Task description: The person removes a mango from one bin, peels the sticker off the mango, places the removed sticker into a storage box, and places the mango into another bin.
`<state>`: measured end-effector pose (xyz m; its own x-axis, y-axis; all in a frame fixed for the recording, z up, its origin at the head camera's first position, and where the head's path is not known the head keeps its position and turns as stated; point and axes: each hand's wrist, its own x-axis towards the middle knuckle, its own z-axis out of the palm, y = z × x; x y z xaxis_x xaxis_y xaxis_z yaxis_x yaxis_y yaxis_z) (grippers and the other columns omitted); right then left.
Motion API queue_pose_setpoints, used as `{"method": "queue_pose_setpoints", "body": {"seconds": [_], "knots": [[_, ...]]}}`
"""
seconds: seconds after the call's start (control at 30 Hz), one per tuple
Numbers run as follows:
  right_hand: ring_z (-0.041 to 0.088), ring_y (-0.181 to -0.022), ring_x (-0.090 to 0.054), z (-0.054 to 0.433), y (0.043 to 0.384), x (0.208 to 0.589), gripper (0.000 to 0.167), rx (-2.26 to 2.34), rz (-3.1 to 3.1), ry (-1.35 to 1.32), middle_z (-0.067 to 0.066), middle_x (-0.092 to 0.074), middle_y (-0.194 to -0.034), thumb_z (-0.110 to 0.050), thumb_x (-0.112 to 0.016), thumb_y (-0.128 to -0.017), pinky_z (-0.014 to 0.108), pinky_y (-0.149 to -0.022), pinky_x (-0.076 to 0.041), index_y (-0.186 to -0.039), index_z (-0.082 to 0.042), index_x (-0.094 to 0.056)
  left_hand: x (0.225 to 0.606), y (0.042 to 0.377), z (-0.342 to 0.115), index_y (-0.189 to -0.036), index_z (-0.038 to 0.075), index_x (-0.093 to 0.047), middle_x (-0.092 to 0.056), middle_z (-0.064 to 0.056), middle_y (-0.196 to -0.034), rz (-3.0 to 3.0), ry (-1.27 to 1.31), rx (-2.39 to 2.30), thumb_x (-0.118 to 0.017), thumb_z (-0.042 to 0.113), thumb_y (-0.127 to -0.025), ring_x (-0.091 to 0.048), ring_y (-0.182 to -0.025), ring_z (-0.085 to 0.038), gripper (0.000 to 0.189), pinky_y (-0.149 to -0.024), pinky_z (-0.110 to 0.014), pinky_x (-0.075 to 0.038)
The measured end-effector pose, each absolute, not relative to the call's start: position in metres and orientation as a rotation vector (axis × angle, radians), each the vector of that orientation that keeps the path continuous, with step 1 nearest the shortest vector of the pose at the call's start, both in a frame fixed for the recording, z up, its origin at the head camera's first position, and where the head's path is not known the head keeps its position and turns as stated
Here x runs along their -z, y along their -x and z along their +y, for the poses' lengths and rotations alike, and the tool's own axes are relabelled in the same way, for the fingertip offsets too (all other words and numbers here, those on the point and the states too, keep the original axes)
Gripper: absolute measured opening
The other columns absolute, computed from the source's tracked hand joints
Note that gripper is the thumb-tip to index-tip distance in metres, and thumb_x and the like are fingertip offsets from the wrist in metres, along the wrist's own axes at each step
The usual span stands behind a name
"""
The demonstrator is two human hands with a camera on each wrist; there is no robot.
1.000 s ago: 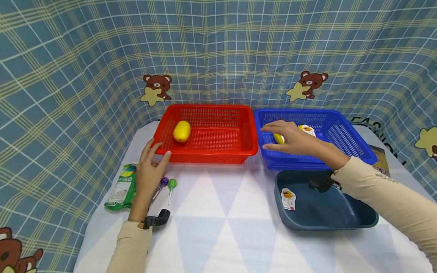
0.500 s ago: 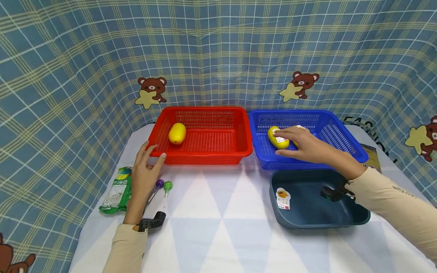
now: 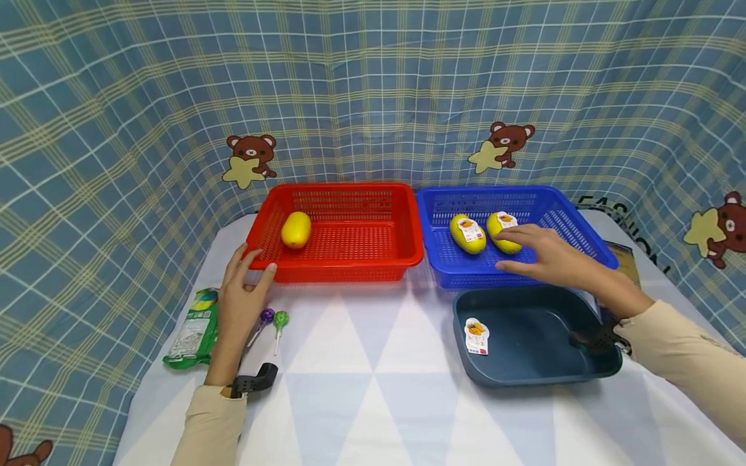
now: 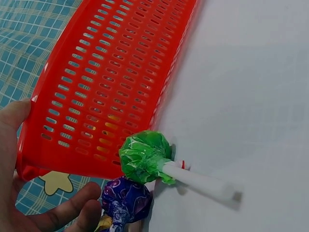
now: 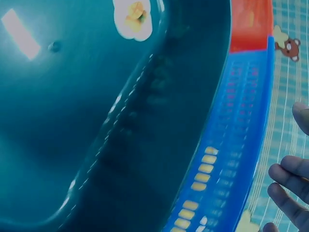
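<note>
Three fruits, two baskets, two lollipops

I'm in beige sleeves: red bskt, blue bskt, dk teal tub; fruit all yellow, two w/ white labels; lollies green & purple; cloth blue plaid w/ brown bears; table white w/ pale-blue triangles.

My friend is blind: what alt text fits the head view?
A person's left hand rests at the rim of a red basket holding a yellow fruit-shaped item, while the empty right hand hangs over a blue basket holding two labelled ones. Nearer are a dark tray with a sticker, two lollipops and a green packet.
</note>
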<state>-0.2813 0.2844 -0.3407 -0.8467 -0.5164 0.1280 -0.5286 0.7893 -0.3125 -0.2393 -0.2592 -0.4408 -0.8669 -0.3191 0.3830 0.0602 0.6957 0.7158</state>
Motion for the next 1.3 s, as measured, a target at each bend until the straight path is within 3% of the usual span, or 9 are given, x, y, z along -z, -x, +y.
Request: {"method": "queue_pose_setpoints", "body": {"seconds": [0.27, 0.4, 0.7, 0.9, 1.1, 1.2, 1.3], "knots": [[0.051, -0.133, -0.037, 0.313, 0.279, 0.34, 0.064, -0.519, -2.946, -0.791, 0.028, -0.049, -0.141, -0.038, -0.075, -0.09, 0.077, -0.1, -0.026, -0.138, 0.0, -0.057, 0.439, 0.239, -0.26, -0.148, 0.025, -0.05, -0.028, 0.008, -0.162, -2.411, -0.205, 1.039, -0.062, 0.048, -0.097, -0.053, -0.121, -0.027, 0.058, -0.08, -0.015, -0.044], [0.052, -0.131, -0.038, 0.33, 0.275, 0.345, 0.062, -0.491, -2.931, -0.764, 0.028, -0.051, -0.139, -0.037, -0.075, -0.09, 0.077, -0.1, -0.024, -0.137, 0.0, -0.058, 0.44, 0.239, -0.258, -0.149, 0.025, -0.049, -0.027, 0.008, -0.162, -2.428, -0.211, 1.049, -0.062, 0.048, -0.097, -0.055, -0.116, -0.028, 0.059, -0.079, -0.012, -0.042], [0.055, -0.132, -0.034, 0.363, 0.274, 0.347, 0.065, -0.43, -2.958, -0.624, 0.031, -0.047, -0.141, -0.036, -0.075, -0.09, 0.079, -0.1, -0.02, -0.14, 0.0, -0.055, 0.439, 0.241, -0.257, -0.149, 0.025, -0.049, -0.027, 0.006, -0.162, -2.44, -0.225, 1.021, -0.061, 0.049, -0.097, -0.058, -0.105, -0.028, 0.059, -0.082, -0.027, -0.051], [0.055, -0.129, -0.038, 0.386, 0.271, 0.35, 0.063, -0.422, -2.916, -0.597, 0.032, -0.048, -0.14, -0.03, -0.077, -0.089, 0.076, -0.098, -0.026, -0.138, 0.002, -0.055, 0.44, 0.245, -0.26, -0.149, 0.025, -0.05, -0.029, 0.007, -0.162, -2.439, -0.207, 1.005, -0.06, 0.051, -0.097, -0.056, -0.087, -0.022, 0.059, -0.073, -0.014, -0.044], [0.057, -0.13, -0.035, 0.41, 0.269, 0.356, 0.063, -0.45, -2.889, -0.514, 0.034, -0.046, -0.14, -0.03, -0.076, -0.09, 0.077, -0.095, -0.023, -0.137, 0.004, -0.054, 0.438, 0.246, -0.259, -0.15, 0.027, -0.048, -0.026, 0.011, -0.162, -2.447, -0.212, 1.024, -0.059, 0.052, -0.096, -0.056, -0.09, -0.022, 0.06, -0.073, -0.008, -0.041], [0.057, -0.128, -0.036, 0.421, 0.268, 0.36, 0.062, -0.447, -2.873, -0.489, 0.034, -0.047, -0.139, -0.031, -0.075, -0.09, 0.078, -0.091, -0.024, -0.137, 0.004, -0.054, 0.437, 0.246, -0.259, -0.15, 0.027, -0.048, -0.026, 0.011, -0.162, -2.448, -0.212, 1.038, -0.06, 0.05, -0.097, -0.058, -0.101, -0.025, 0.06, -0.08, -0.013, -0.046], [0.056, -0.128, -0.036, 0.429, 0.267, 0.364, 0.061, -0.442, -2.87, -0.459, 0.033, -0.048, -0.139, -0.033, -0.074, -0.091, 0.077, -0.089, -0.026, -0.137, 0.003, -0.055, 0.434, 0.246, -0.258, -0.152, 0.025, -0.046, -0.027, 0.008, -0.162, -2.44, -0.205, 1.06, -0.062, 0.045, -0.097, -0.056, -0.115, -0.03, 0.06, -0.093, -0.033, -0.052]]}}
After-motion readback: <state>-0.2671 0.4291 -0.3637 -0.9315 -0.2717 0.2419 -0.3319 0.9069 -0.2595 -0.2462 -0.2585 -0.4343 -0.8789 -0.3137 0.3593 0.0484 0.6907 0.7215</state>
